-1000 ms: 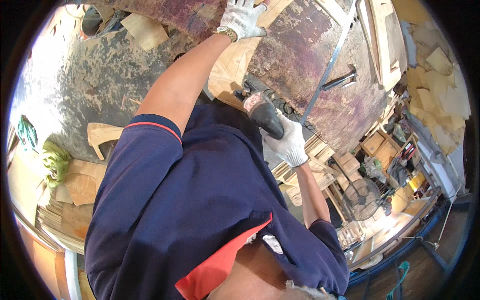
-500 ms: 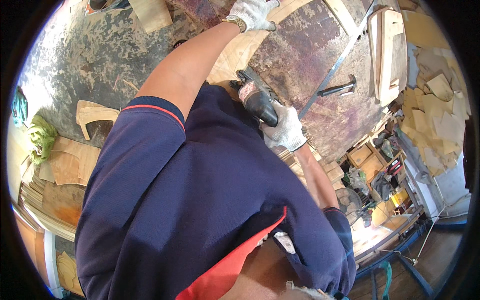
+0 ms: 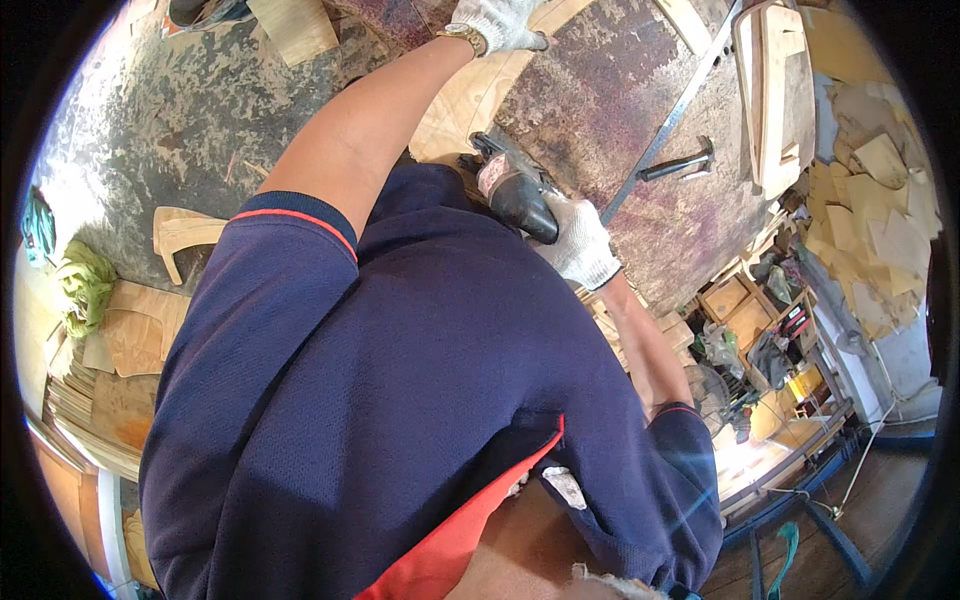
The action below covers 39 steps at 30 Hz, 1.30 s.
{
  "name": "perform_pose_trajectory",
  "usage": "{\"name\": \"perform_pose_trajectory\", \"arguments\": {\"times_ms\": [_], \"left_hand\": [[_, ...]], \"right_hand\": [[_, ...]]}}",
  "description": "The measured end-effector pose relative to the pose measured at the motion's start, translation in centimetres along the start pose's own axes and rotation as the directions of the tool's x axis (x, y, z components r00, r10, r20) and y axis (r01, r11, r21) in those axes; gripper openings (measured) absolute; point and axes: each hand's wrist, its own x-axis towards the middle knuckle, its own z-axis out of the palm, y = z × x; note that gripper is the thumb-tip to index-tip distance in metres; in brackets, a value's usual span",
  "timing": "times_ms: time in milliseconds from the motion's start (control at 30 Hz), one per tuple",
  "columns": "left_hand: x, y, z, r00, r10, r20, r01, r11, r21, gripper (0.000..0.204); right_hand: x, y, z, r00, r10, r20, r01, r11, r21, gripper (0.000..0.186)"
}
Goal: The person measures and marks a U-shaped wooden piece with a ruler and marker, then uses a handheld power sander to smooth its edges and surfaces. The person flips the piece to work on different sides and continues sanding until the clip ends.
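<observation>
My left hand (image 3: 495,28), in a white knit glove with a watch at the wrist, lies on a long curved plywood piece (image 3: 475,95) at the top of the view, thumb spread and fingertips partly out of view. Nearer my body, my gloved right hand (image 3: 580,243) is closed round the black body of a power tool (image 3: 522,208), seemingly a jigsaw, whose front rests at the near part of that plywood. My shirt hides part of the plywood's near end. To the right are a long metal straightedge (image 3: 660,135) and a hammer (image 3: 680,160).
The mottled worktable (image 3: 170,140) holds a plywood offcut (image 3: 290,28), a curved cutout (image 3: 185,230) and wooden strips (image 3: 770,100). A green cloth bundle (image 3: 85,280) is at left. Right are paper-like templates (image 3: 870,230), a fan (image 3: 705,395), crates and clutter (image 3: 745,320).
My left hand has shifted toward the top edge of the view, and the tool in my right hand has moved forward along the plywood. The surroundings have shifted a little as the camera moved.
</observation>
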Motion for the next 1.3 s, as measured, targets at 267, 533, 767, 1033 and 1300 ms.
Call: {"name": "perform_pose_trajectory", "arguments": {"times_ms": [267, 533, 767, 1033, 1300], "left_hand": [[0.0, 0.1, -0.1, 1.000, -0.005, -0.001, 0.005, 1.000, 0.012, 0.098], [0.0, 0.0, 0.0, 1.000, -0.015, 0.004, 0.015, 1.000, -0.008, 0.098], [0.1, 0.0, 0.2, 1.000, -0.021, -0.002, 0.021, 1.000, -0.024, 0.099], [0.2, 0.0, 0.3, 0.999, -0.017, -0.032, 0.016, 0.999, -0.033, 0.098], [0.2, -0.1, 0.2, 1.000, -0.014, 0.004, 0.014, 0.999, -0.032, 0.098]], "right_hand": [[0.2, 0.3, -0.1, 0.999, 0.002, 0.038, -0.002, 1.000, 0.009, 0.051], [0.4, 0.6, 0.7, 1.000, -0.022, -0.001, 0.022, 1.000, 0.005, 0.057], [0.5, 0.0, 0.2, 0.999, 0.021, 0.032, -0.022, 1.000, 0.017, 0.055], [0.6, -0.5, 0.4, 1.000, 0.009, -0.015, -0.009, 1.000, 0.003, 0.049], [0.9, -0.9, 0.6, 0.997, -0.018, -0.071, 0.021, 0.999, 0.047, 0.048]]}}
